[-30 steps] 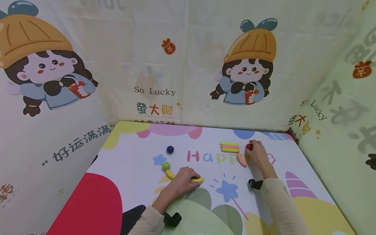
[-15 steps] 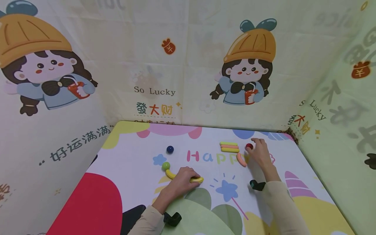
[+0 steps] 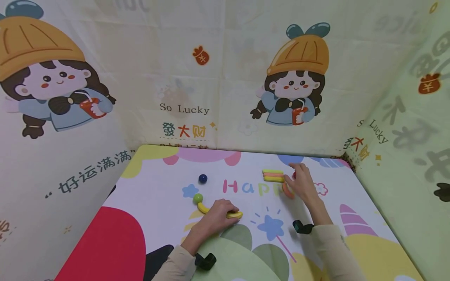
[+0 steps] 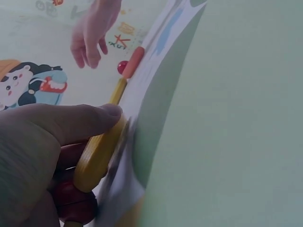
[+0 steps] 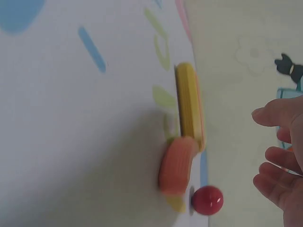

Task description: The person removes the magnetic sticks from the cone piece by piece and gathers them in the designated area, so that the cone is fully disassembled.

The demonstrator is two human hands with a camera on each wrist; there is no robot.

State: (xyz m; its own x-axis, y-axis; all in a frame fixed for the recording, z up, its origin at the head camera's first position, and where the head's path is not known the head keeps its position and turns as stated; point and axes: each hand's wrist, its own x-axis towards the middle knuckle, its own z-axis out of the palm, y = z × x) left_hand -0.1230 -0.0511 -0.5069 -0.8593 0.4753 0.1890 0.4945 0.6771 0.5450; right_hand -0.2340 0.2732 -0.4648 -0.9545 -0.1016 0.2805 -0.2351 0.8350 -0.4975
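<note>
Three balls lie on the mat (image 3: 158, 187): blue (image 3: 202, 178), green (image 3: 198, 198), red (image 5: 207, 200). Three stacked bars (image 3: 273, 176), one orange stick (image 5: 176, 164). Left hand (image 3: 216, 218) grips the yellow stick (image 3: 233, 214) on the mat; right hand (image 3: 299, 183) hovers loosely open over the red ball.

A child's play corner, seemingly in a home, is suggested: the table (image 3: 147, 171) in the lower half of the frame is covered by a pastel cloth printed with "Happy", stars and a unicorn horn, and it is enclosed at top, left and right by cartoon-girl drapes (image 3: 218, 70), while small coloured toy sticks (image 3: 273, 176) and balls (image 3: 202, 178) are scattered at centre
</note>
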